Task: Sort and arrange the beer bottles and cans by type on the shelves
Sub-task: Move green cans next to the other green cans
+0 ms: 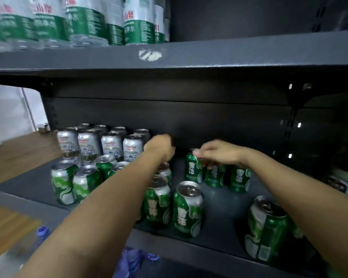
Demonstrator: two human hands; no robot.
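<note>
crowded cans, easy to knock

plainly, the risk sits with the close packing on the middle shelf (219, 233). at the left end the silver cans (100, 146) stand in tight rows against the back, with green-and-silver cans (74, 182) just in front of them. the left hand (159, 147) reaches past these toward the back; its fingers are curled downward, but whether they hold anything i cannot tell. its forearm passes right over the green cans (159, 199) near the front edge, so a low sweep could, i judge, tip one forward off the shelf.

further right, the right hand (217, 152) pinches the rim of a green can (193, 167) that stands upright at the back, touching its neighbours (227, 177); pulling it sideways could topple those. toward the right end a lone green can (267, 227) stands near the front edge, under the right forearm, and looks the likeliest to fall.

as for containers, all cans appear sealed, tabs flat. above, the upper shelf (229, 55) carries water bottles (88, 23) at its left end.
</note>
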